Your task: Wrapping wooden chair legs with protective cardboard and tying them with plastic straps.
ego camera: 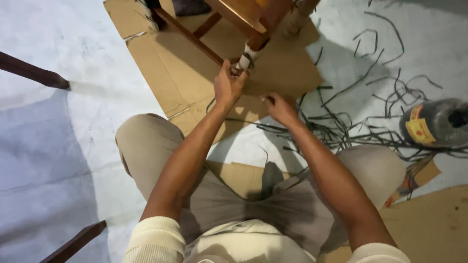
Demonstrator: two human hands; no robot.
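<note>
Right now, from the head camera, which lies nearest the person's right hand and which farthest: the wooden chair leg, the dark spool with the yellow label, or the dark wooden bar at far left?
1. Wooden chair leg, up-left of the right hand.
2. Dark spool, on the right.
3. Dark wooden bar, far left.

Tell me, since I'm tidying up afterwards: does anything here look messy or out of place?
Yes. Loose dark strips lie tangled across the pale floor right of the right hand, around a spool lying on its side.

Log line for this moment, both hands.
left hand: gripping wrapped chair leg | right hand: pinching dark strip | cardboard under chair | strip roll at right
</note>
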